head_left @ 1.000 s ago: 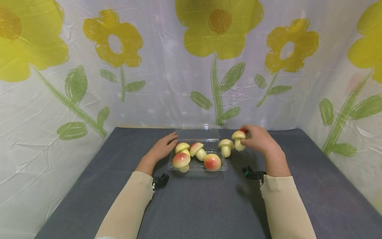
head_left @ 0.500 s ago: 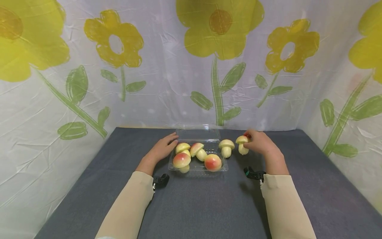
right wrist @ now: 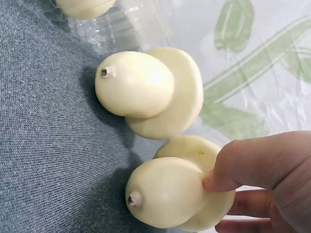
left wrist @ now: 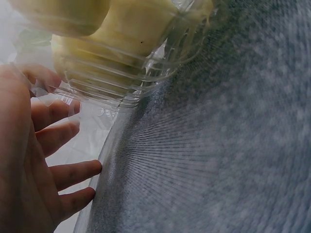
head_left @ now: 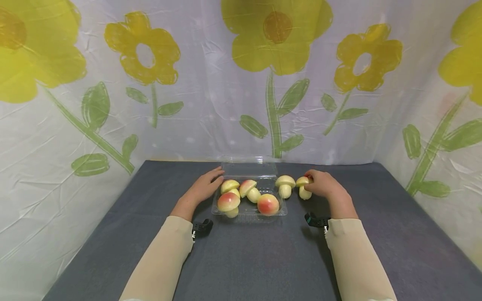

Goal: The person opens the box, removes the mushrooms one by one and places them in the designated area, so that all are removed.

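Note:
My right hand (head_left: 326, 186) pinches a toy mushroom (head_left: 304, 192) with a yellow cap and pale stem. In the right wrist view the thumb presses where cap meets stem, and other fingers lie behind the cap. Close beside it on its left stands another toy mushroom (right wrist: 136, 85). Farther left is a clear plastic clamshell box (head_left: 246, 212) with several red-and-yellow mushrooms (head_left: 228, 202) in it. My left hand (head_left: 203, 186) touches the box's left side, its fingers spread and mostly straight in the left wrist view.
The box's clear lid (head_left: 248, 168) stands raised at the back. A dark grey cloth (head_left: 244, 259) covers the table. Behind it hangs a white curtain (head_left: 203, 104) printed with yellow flowers. Black straps (head_left: 318, 219) sit at both wrists.
My right hand has come down with the toy mushroom, first slightly rightward, and the mushroom now stands lower, beside the other one. My left hand and the box have stayed put.

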`<action>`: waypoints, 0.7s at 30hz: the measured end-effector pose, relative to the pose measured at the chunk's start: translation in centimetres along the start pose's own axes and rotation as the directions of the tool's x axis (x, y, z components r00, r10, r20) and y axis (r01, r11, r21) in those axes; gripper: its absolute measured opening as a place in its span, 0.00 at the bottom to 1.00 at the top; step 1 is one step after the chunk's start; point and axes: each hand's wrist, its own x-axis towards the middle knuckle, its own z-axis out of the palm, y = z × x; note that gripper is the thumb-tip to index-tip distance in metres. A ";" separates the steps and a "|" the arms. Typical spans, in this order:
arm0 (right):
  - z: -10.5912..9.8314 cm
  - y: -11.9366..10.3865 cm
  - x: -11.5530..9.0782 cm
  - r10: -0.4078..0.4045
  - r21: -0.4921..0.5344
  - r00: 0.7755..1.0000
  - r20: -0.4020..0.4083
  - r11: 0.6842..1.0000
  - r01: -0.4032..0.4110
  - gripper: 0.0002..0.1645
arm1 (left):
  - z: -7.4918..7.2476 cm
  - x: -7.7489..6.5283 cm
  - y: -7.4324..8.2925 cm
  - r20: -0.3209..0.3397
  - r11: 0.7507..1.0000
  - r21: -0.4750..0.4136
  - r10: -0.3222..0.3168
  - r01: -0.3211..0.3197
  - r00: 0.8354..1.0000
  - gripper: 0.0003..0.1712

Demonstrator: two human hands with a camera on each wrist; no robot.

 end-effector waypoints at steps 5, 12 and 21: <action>0.1 0.0 0.1 0.000 0.003 1.000 0.002 1.000 0.000 0.31 | 0.1 0.0 -0.2 0.001 1.000 -0.007 -0.002 0.002 1.000 0.31; -0.3 -0.3 -0.2 -0.004 0.008 1.000 0.015 1.000 0.004 0.35 | 0.0 0.0 0.0 0.002 1.000 -0.013 -0.002 0.002 1.000 0.31; -1.4 -1.5 -0.9 -0.022 0.026 0.999 0.032 0.999 0.021 0.38 | 0.1 0.0 -0.2 0.000 1.000 -0.013 0.006 -0.006 1.000 0.31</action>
